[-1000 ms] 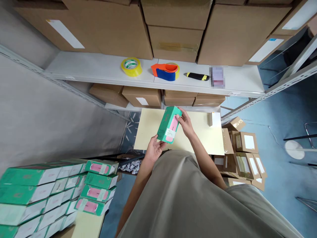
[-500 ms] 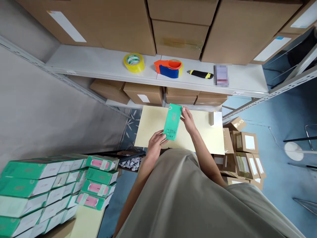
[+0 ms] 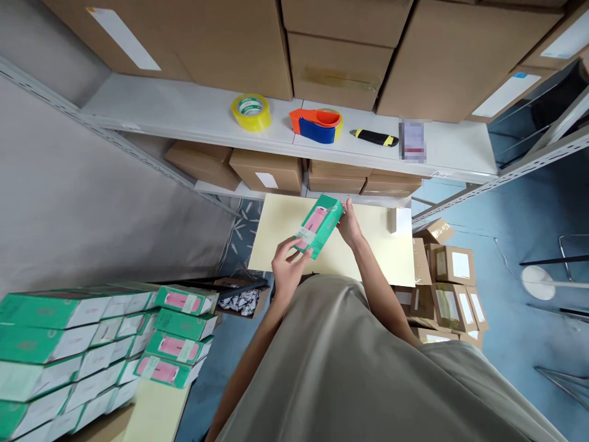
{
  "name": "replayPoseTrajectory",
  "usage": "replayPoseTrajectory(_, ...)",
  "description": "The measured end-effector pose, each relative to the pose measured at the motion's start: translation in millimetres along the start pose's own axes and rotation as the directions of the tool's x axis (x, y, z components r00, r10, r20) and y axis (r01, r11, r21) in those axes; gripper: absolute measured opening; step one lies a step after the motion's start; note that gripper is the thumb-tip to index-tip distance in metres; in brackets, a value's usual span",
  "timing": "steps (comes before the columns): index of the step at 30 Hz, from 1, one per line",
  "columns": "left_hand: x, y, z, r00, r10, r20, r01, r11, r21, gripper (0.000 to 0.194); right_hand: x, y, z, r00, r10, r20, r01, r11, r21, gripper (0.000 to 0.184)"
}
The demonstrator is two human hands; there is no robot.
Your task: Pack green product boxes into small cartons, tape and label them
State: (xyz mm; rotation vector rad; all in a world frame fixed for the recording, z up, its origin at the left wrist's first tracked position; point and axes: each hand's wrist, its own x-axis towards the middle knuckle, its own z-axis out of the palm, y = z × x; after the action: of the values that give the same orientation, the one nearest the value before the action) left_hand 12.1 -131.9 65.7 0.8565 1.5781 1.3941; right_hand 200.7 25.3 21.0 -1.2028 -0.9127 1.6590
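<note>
A green product box [image 3: 327,222] with a pink bottle-like picture on one face is held tilted above the pale yellow tabletop [image 3: 368,258]. My left hand [image 3: 289,264] grips its lower left end, thumb and fingers on opposite sides. At the upper right end, my right hand [image 3: 350,227] holds the box between thumb and fingers, some of them hidden behind it. Two of its faces show, the pictured one and a plain green one with small print. A small white box [image 3: 400,220] stands on the right part of the tabletop.
Many similar green boxes [image 3: 37,334] are stacked at lower left. The shelf [image 3: 184,113] ahead bears yellow tape [image 3: 251,113], an orange-blue tape dispenser [image 3: 316,126] and a utility knife [image 3: 375,137]. Cardboard boxes [image 3: 453,288] pile up on the floor at right.
The green box has been turned in my hands, so the face with the pink picture now shows beside the plain green face. My left fingers have shifted onto the pictured face.
</note>
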Motion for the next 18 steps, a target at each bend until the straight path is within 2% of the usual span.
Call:
replayPoseTrajectory(1,3,-5,-1.2,0.992,-0.122,0.007,0.122,0.987,-0.103,0.050,-1,-2,-1,1.000,-0.018,0.010,0.018,1.000,-0.015,0.089)
replayPoseTrajectory(3,9,-16,-4.0,0.937,-0.345,0.055,0.345,0.891,-0.294,0.059,-3,-8,-3,0.997,-0.072,0.030,0.074,0.995,-0.060,0.078)
replayPoseTrajectory(6,12,-31,-8.5,0.832,-0.528,0.169,0.540,0.705,-0.459,0.060,-7,-15,0,0.989,-0.133,0.066,0.139,0.985,-0.098,0.062)
replayPoseTrajectory(9,9,-45,-11.6,0.725,-0.595,0.346,0.684,0.562,-0.465,0.063,-7,-18,6,0.984,-0.150,0.092,0.158,0.983,-0.091,0.056)
replayPoseTrajectory(11,5,-53,-11.7,0.675,-0.609,0.416,0.735,0.507,-0.451,0.064,-5,-18,9,0.982,-0.164,0.097,0.173,0.980,-0.094,0.056)
replayPoseTrajectory(15,2,-68,-4.7,0.628,-0.666,0.403,0.769,0.452,-0.451,0.052,-2,-16,12,0.967,-0.214,0.139,0.231,0.964,-0.128,0.057)
replayPoseTrajectory(18,10,-77,4.5,0.630,-0.680,0.375,0.766,0.463,-0.447,0.039,-8,-19,17,0.933,-0.289,0.213,0.331,0.924,-0.193,0.059)
